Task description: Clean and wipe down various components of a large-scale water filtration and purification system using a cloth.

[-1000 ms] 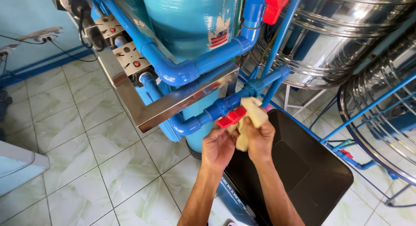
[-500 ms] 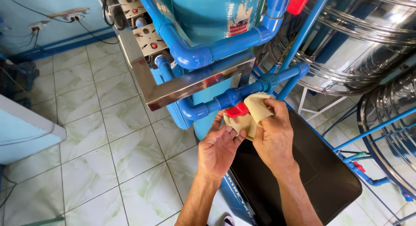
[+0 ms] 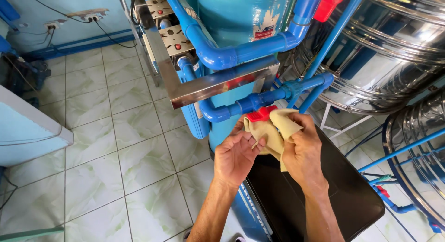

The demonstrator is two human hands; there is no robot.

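Holding: both hands grip one tan cloth (image 3: 271,133) above the black lid (image 3: 320,195), just below the red valve handle (image 3: 260,114).
Left hand (image 3: 236,156): palm turned up, fingers curled loosely together, fingertips (image 3: 259,143) and thumb nipping the cloth's left edge.
Right hand (image 3: 303,151): back of the hand toward the camera, fingers folded closed around the cloth's right part; the bunched fabric comes out above and below the fist.
Cloth position: centre of the scene, near the person, touching or just under the red valve handle; which of the two cannot be told.
Cloth long axis: crumpled, with no clean axis; its longest stretch runs from the far edge by the valve down toward the near side, where a loose tail hangs below the right hand over the lid.
Blue pipe (image 3: 278,96): runs left to right just beyond the cloth, carrying the valve.
Blue tank (image 3: 241,14): stands farther off, behind a shiny metal bracket (image 3: 218,84).
Steel tank (image 3: 394,51): far right.
Tiled floor (image 3: 116,144): left, pale green.
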